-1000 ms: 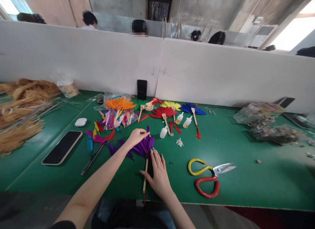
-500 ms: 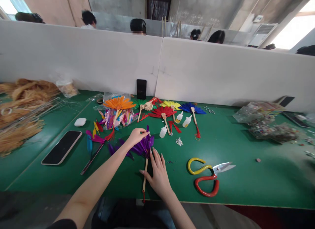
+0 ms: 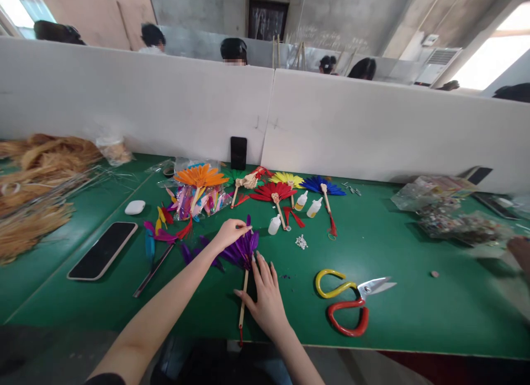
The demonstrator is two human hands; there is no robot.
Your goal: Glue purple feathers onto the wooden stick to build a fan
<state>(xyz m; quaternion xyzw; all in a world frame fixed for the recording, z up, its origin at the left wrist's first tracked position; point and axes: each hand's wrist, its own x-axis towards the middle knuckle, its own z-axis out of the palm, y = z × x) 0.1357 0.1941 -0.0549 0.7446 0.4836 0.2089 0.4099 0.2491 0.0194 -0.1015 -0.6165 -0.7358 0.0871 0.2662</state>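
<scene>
A purple feather fan [image 3: 239, 251] with a slim wooden handle [image 3: 243, 302] lies near the table's front edge. My left hand [image 3: 232, 233] reaches over its feathers from the left, thumb and forefinger pinched on a purple feather [image 3: 249, 220] at the top of the fan. My right hand [image 3: 267, 294] lies flat with fingers spread. Its fingertips touch the base of the feathers and its thumb is by the handle. Loose purple feathers [image 3: 188, 254] lie left of the fan, partly hidden by my left forearm.
Scissors [image 3: 359, 296] lie right of my hands. Beyond are white beads [image 3: 301, 242], glue bottles [image 3: 274, 225] and finished fans, including a red fan [image 3: 274, 190] and an orange fan [image 3: 201, 177]. A phone [image 3: 103, 251] lies left; another person's hand [image 3: 519, 253] shows at the right edge.
The view has tilted up slightly. My hands stay nearly where they were on the purple fan. Another person's hand has come in at the right edge.
</scene>
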